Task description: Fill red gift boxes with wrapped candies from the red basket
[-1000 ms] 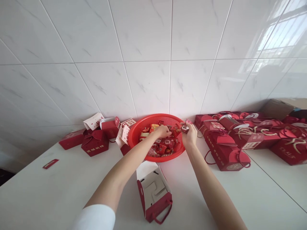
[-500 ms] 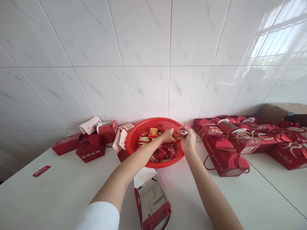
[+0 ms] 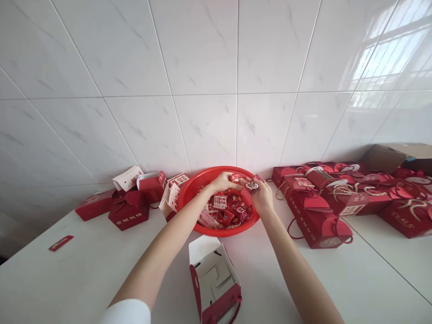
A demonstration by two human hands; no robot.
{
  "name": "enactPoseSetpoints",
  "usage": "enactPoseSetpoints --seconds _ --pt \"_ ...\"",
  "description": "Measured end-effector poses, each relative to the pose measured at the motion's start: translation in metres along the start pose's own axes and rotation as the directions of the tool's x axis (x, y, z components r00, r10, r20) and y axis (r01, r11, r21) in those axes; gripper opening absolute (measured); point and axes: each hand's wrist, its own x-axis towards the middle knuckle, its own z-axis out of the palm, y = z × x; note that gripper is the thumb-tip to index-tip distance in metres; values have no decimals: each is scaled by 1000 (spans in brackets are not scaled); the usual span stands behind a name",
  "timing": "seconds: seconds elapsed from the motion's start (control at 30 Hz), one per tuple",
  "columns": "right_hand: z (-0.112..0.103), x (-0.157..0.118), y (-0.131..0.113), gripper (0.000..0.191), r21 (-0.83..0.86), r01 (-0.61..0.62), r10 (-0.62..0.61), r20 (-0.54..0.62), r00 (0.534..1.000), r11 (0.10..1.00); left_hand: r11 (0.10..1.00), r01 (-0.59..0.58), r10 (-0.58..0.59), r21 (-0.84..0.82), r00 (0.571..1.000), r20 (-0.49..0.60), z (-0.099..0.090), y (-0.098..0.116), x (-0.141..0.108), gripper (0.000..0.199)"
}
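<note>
A round red plastic basket (image 3: 219,232) holds many small wrapped sweets (image 3: 227,211), mostly red. Over its back part my left hand (image 3: 223,182) has its fingers closed on a red wrapped sweet (image 3: 236,179). My right hand (image 3: 263,196) is at the basket's right rim, closed on sweets in dark red and white wrappers (image 3: 251,185). The two hands are close together. In front of the basket stands an open red box (image 3: 216,281) with a white inside, its flap raised and a cord at its front right.
Several closed red boxes (image 3: 313,216) with cords stand on the right, near a brown carton (image 3: 384,158). More red boxes (image 3: 130,208) are at the left, and a small red strip (image 3: 61,243) lies on the white table (image 3: 101,274). A tiled wall rises behind.
My left hand has lifted out of the sweets and moved slightly left and up, now with a red sweet. A white-and-red packet shows in the basket. My right hand has barely moved.
</note>
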Motion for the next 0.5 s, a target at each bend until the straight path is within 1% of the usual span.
enactPoseSetpoints --seconds 0.1,0.17,0.23,0.3,0.37,0.4,0.5 --pt "-1 2 0 12 -54 -35 38 61 997 998 999 -17 20 -34 996 91 0 4 -9 43" --pt "-2 3 0 11 -92 -71 78 75 994 993 999 -13 19 -43 992 122 -1 6 -13 44" --pt "-3 3 1 12 -108 -93 102 75 992 990 998 23 -14 -55 988 154 -3 7 -17 47" --pt "-2 3 1 12 -107 -78 84 51 995 991 996 75 -66 -46 983 172 -5 8 -19 50" --pt "-1 2 2 11 -99 -34 35 11 999 994 994 107 -100 -34 980 170 -7 8 -19 50" --pt "0 1 1 10 -95 -14 14 -5 1000 995 994 105 -98 -34 983 157 -8 8 -19 49" --pt "1 -1 1 11 -91 8 -9 -13 1000 996 997 49 -44 -53 995 95 -11 6 -18 43"
